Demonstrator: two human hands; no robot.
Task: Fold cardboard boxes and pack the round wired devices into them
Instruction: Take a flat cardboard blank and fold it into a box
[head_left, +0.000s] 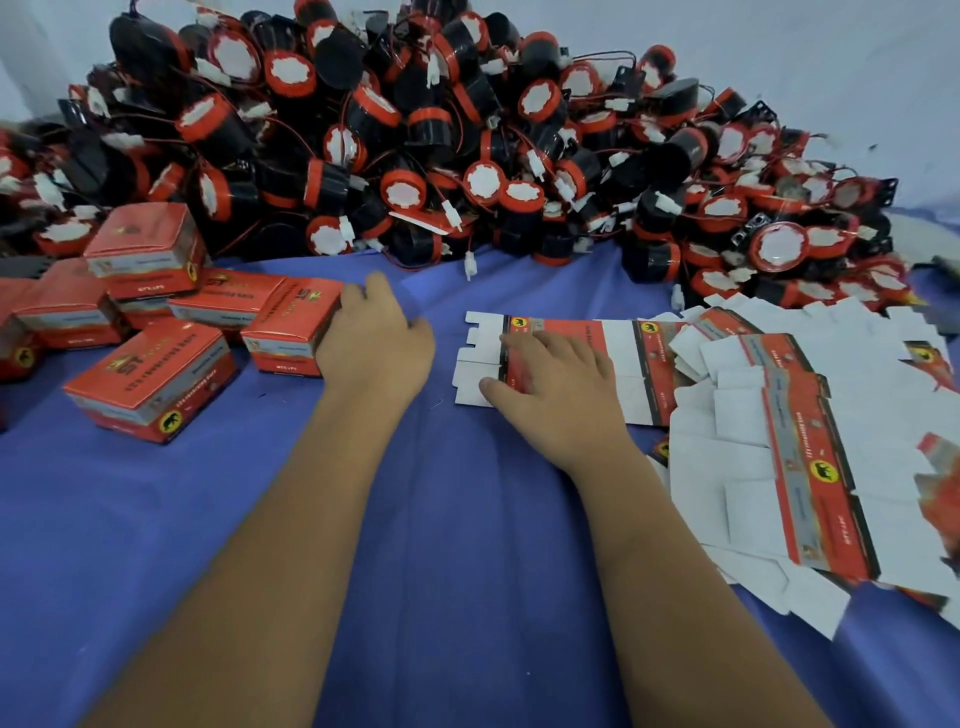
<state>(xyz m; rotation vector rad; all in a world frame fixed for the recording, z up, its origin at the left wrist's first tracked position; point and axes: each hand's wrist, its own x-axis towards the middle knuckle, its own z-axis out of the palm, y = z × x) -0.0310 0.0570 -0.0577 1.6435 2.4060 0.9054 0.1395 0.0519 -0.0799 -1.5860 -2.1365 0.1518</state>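
My left hand (376, 335) grips the right end of a folded red box (291, 332) lying on the blue cloth. My right hand (556, 379) rests on a flat unfolded red-and-white box blank (618, 348), fingers spread over its left part and thumb at its near edge. A big heap of round black-and-red wired devices (441, 140) with white connectors fills the far side.
Several folded red boxes (150, 374) cluster at the left. A loose pile of flat box blanks (810, 457) spreads over the right. The blue cloth (457, 545) covers the surface between my forearms. A pale wall stands behind the heap.
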